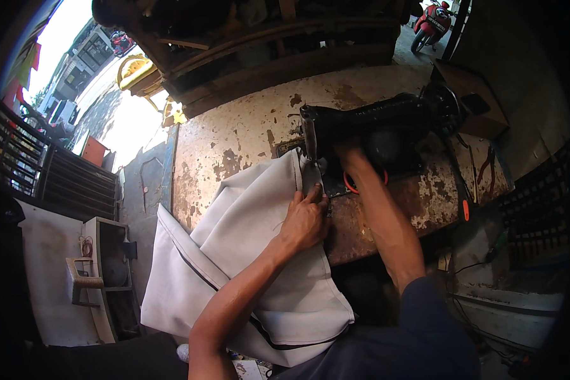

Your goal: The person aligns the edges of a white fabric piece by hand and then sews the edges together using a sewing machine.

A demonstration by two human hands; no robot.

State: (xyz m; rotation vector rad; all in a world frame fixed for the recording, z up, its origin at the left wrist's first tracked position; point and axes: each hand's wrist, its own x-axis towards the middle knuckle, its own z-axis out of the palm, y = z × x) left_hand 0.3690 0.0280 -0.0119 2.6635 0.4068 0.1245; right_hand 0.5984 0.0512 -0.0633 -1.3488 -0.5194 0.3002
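Note:
A large piece of light grey fabric (247, 209) with dark-edged seams spreads from the worn table down over my lap. Its far corner lies under the needle end of a black sewing machine (373, 120). My left hand (307, 221) is closed on the fabric's right edge just in front of the needle, index finger stretched along the seam. Beneath the machine's arm reaches my right hand (349, 154), its fingers hidden in shadow behind the machine. An orange-red ring-shaped handle (350, 183) shows beside my right wrist.
The table (196, 152) has a peeling, stained top. Toward its right end lie a tool with an orange tip (466, 210) and pliers-like handles (486, 166). A wooden box (472, 101) stands behind the handwheel. Dark wooden furniture (266, 50) borders the far side; a shelf (111, 278) stands left.

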